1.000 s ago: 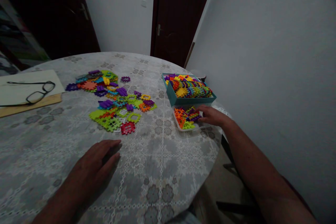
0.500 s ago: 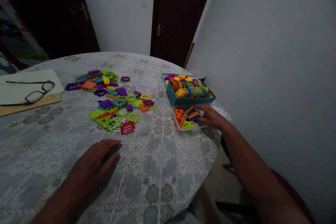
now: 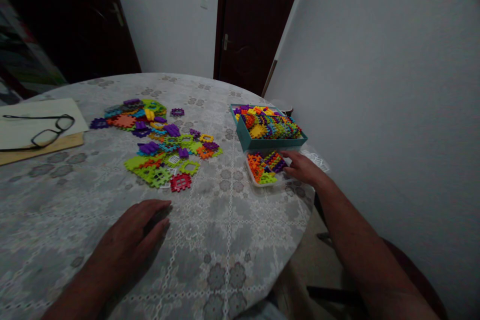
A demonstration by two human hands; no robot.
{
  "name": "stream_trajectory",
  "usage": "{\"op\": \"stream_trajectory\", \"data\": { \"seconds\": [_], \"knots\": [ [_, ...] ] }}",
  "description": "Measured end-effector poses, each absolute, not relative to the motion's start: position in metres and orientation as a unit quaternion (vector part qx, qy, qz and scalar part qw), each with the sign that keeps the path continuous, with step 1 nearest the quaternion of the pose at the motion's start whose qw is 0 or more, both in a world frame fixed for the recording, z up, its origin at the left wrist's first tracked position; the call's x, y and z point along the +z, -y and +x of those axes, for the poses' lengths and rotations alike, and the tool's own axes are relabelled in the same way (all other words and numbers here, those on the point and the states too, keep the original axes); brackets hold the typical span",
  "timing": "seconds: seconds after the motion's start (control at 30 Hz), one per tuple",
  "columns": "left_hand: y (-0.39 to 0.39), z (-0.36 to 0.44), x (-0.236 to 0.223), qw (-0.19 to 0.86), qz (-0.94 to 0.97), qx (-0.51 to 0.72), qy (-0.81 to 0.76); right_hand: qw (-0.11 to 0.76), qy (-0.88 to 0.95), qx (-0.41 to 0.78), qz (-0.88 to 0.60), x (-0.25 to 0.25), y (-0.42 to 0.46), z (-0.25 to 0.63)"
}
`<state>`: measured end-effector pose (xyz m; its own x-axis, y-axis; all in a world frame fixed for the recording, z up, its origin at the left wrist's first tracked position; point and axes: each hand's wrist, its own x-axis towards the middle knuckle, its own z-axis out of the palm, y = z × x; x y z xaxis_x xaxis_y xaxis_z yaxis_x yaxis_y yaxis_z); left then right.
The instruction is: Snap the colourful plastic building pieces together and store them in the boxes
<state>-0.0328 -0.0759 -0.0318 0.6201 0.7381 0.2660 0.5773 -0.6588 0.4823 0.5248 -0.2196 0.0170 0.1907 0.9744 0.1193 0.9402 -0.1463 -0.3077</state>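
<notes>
The left hand (image 3: pixel 129 232) rests on the patterned, lace-textured tablecloth (image 3: pixel 210 225), thumb parted from the fingers. Beyond its fingertips lies a pile of toothed plastic blocks (image 3: pixel 185 140), flat plates and open frames, with a red windowed square (image 3: pixel 181 182) at its near edge. The right hand (image 3: pixel 302 166) reaches into a clear, rounded plastic tub (image 3: pixel 262 186), thumb and fingers apart at a striped row of blocks (image 3: pixel 275 161); whether they grip it cannot be told. Behind the tub stands a straight-sided teal box (image 3: pixel 270 144), filled with blocks.
</notes>
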Motion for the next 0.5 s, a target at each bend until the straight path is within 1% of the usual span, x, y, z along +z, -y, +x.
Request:
{"op": "stream_trajectory", "data": {
  "seconds": [0.07,0.13,0.23,0.3,0.37,0.43,0.47,0.5],
  "knots": [
    [0.076,-0.032,-0.031,0.178,0.883,0.224,-0.373,0.153,0.629,0.027,-0.762,0.019,0.221,0.525],
    [0.076,-0.032,-0.032,0.176,0.881,0.226,-0.376,0.162,0.618,-0.028,-0.769,0.026,0.224,0.522],
    [0.076,-0.032,-0.033,0.178,0.880,0.232,-0.374,0.216,0.599,-0.140,-0.759,0.047,0.229,0.499],
    [0.076,-0.031,-0.032,0.180,0.879,0.240,-0.370,0.268,0.605,-0.184,-0.727,0.063,0.231,0.468],
    [0.079,-0.030,-0.029,0.185,0.878,0.244,-0.368,0.316,0.634,-0.181,-0.683,0.076,0.232,0.426],
    [0.084,-0.027,-0.024,0.199,0.874,0.239,-0.373,0.342,0.681,-0.130,-0.634,0.084,0.232,0.381],
    [0.086,-0.025,-0.020,0.208,0.873,0.238,-0.372,0.338,0.710,-0.088,-0.612,0.086,0.231,0.360],
    [0.088,-0.024,-0.016,0.216,0.868,0.237,-0.380,0.316,0.739,-0.033,-0.594,0.086,0.230,0.341]
  ]
}}
